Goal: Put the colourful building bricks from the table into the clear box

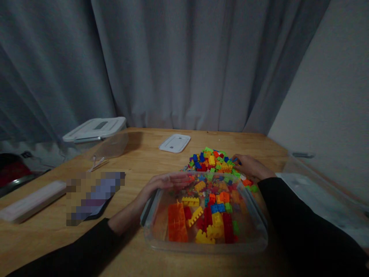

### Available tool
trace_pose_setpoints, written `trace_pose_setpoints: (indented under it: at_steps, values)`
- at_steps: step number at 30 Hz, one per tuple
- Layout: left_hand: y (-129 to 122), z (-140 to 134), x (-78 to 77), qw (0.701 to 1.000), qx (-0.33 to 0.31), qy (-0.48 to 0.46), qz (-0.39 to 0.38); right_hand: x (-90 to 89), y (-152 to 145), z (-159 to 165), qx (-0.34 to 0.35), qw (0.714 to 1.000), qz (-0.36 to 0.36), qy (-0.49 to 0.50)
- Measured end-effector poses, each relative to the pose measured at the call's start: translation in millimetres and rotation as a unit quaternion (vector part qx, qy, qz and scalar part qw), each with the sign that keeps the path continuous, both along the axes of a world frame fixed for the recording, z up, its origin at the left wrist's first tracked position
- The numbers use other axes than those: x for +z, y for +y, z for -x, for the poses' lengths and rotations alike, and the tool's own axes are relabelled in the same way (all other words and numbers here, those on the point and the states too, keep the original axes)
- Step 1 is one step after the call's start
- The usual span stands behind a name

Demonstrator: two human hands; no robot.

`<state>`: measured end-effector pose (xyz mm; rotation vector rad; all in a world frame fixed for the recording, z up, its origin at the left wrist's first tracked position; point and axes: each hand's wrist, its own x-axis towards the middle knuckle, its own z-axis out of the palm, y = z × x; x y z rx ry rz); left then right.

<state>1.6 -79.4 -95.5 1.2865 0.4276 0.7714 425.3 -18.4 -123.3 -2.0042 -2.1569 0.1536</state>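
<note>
A clear plastic bin (pixel 206 248) stands at the table's near edge with several toy building bricks inside, among them a large orange piece (pixel 177 223), yellow bricks and red bricks. Behind it lies a heap of small, many-coloured bricks (pixel 211 159). My left hand (pixel 163 184) rests at the bin's far left corner, fingers stretched out along the far rim and apparently empty. At the right side of the heap is my right hand (pixel 250 165), its fingers bent around a small blue brick (pixel 237 162). Part of the heap shows only through the bin's wall.
A lidded clear box (pixel 98 130) stands at the back left. A white lid (pixel 175 143) lies behind the heap. On the left are a long pale case (pixel 33 202) and a blurred-out phone-like object (pixel 99 198). Another clear container (pixel 323 192) stands at right.
</note>
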Motion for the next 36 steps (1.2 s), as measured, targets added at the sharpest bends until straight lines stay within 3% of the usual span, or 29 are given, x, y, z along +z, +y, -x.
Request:
trace_pose_setpoints:
  at_steps: [5,14,23,36]
  values:
    - [-5.1,-2.1,-1.9,0.999,0.014,-0.025,0.038,-2.5,4.6,-3.1,-0.001,1.000,-0.006,0.002]
    - [8.9,5.1,-9.9,1.000,-0.021,-0.003,0.009,4.1,1.4,-1.0,0.006,1.000,-0.020,-0.004]
    - [-2.5,-0.8,0.6,1.000,0.008,0.003,0.010,11.3,-2.4,2.5,0.004,1.000,-0.028,0.000]
    - [2.6,-0.8,-14.7,0.999,0.011,-0.027,0.024,1.1,1.9,-2.9,-0.001,1.000,-0.012,-0.023]
